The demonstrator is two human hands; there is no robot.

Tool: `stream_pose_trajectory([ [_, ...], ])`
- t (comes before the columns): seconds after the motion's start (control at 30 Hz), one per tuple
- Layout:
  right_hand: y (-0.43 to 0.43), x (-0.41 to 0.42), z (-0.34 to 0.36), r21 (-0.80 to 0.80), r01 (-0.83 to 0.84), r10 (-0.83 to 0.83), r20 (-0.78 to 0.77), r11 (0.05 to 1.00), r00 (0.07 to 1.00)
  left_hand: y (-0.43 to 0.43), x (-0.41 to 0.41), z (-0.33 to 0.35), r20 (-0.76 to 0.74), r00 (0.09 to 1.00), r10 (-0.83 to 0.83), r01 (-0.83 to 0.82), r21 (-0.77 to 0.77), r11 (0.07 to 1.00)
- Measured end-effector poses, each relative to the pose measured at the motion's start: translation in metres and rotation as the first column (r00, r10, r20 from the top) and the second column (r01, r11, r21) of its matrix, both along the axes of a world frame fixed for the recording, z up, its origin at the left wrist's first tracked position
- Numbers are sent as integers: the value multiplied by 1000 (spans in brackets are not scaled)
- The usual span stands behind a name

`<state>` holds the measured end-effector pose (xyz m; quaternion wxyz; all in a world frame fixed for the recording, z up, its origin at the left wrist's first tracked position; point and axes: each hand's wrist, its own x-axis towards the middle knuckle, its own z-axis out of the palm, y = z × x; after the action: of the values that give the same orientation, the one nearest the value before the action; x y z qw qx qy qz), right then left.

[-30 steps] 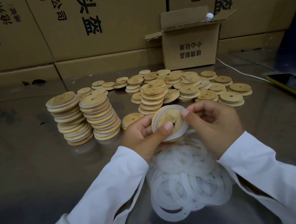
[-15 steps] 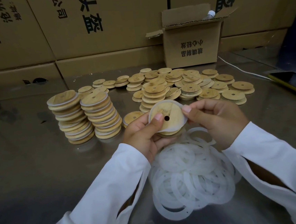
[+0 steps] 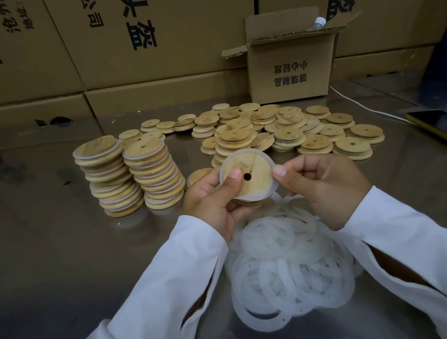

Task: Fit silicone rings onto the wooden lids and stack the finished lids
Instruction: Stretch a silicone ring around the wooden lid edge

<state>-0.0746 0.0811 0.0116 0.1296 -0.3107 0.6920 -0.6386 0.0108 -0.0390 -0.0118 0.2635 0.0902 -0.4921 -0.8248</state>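
Wooden lid is held above the loose rings at six o'clock. Left hand pinches its nine-o'clock edge. Right hand pinches the silicone ring at three o'clock. Lid judged light and rigid: grip the rim. Ring judged soft and stretchy.

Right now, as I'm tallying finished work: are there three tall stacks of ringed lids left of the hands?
No: only two stand there, the left stack and the right stack, side by side.
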Motion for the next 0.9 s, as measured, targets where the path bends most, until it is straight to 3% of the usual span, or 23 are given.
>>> stream_pose_trajectory([
  [0.27,-2,7,-6,11,23,-20,-163,1000,986,-4,5,2,-5,1000,30,-30,-11,999],
  [0.7,-2,6,-23,-136,62,-64,-13,989,998,4,3,-2,4,999,45,-44,-137,990],
  [0.9,-5,11,-22,-136,78,-84,-42,988,996,2,5,-3,13,998,57,-54,-179,982],
])
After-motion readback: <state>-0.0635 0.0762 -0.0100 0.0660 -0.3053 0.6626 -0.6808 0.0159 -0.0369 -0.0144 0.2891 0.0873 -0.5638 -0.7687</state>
